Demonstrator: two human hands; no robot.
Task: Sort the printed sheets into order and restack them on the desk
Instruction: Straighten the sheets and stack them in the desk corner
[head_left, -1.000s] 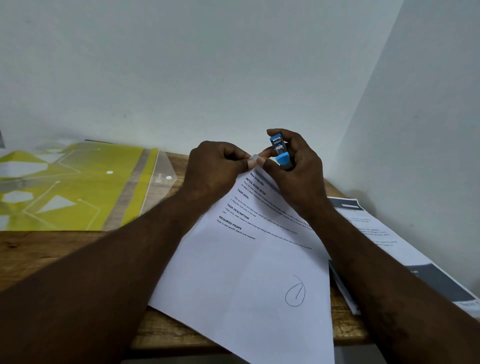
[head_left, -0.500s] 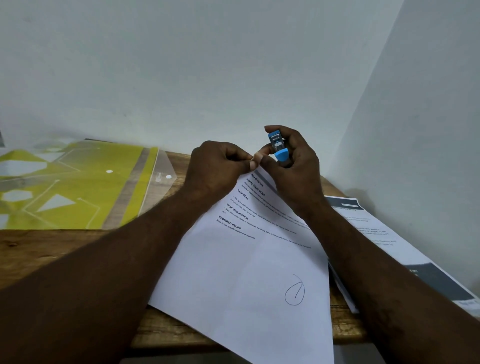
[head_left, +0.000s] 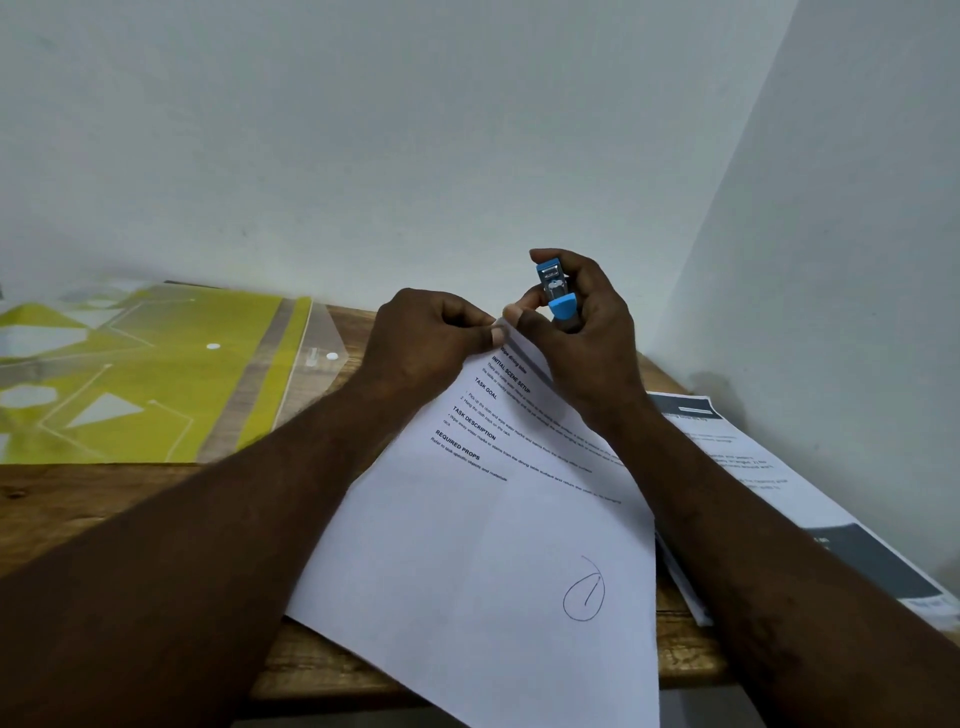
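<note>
Left hand (head_left: 426, 338): fingers curled tight, pinches top corner of white printed paper sheet (head_left: 493, 545).
Right hand (head_left: 587, 338): fingers wrapped round small blue and silver stapler (head_left: 556, 293); thumb and first finger touch same corner.
Sheet lies tilted on brown wooden desk (head_left: 78, 493), near edge hanging over.
More printed sheets with dark bands (head_left: 753, 467) lie just beside, at right.
Yellow-green plastic folder (head_left: 156, 374) lies at left.

White printed sheet (head_left: 467, 545), bold headings up top, circled pen "1" near btm, lies diagonal on worktop (head_left: 104, 499), near corner overhanging front edge. Far corner pinched betw. left hand (head_left: 421, 338) & right hand (head_left: 587, 332). Stack of sheets (head_left: 753, 467) w/ dark bands lies at right.
</note>
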